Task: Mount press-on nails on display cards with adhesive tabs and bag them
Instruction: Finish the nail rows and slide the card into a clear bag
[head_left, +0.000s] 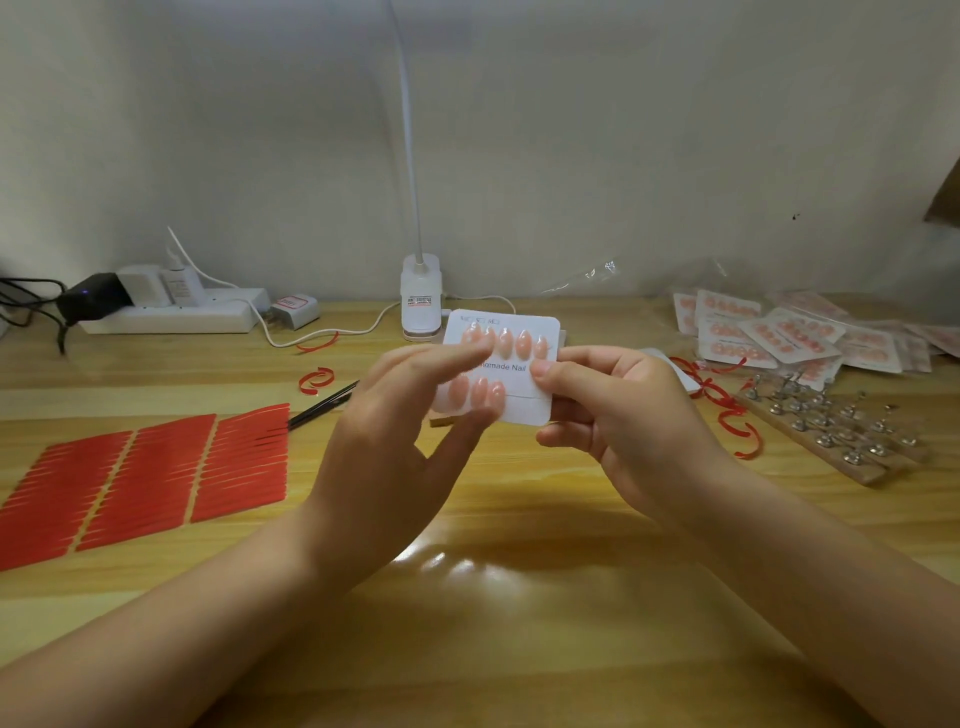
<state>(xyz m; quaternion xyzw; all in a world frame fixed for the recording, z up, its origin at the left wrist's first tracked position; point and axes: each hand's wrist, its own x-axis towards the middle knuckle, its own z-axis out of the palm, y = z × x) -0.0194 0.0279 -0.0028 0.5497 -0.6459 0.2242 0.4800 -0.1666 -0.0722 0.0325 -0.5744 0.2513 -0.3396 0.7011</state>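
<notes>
Display card (524, 402) held up above the worktop (519, 545), mid-scene, tilted. Right hand (613, 415) pinches its right edge, thumb on the face, fingers curled behind. Left hand (410, 415) over the card's left part, fingers nearly straight across the top row, thumb at the lower edge; a firm grip cannot be told. Pink nails (506, 340) sit in two rows on the card. Red adhesive tab sheets (145, 478) lie left. Bagged finished cards (779, 332) piled far right; wooden nail stand (841, 431) just nearer
</notes>
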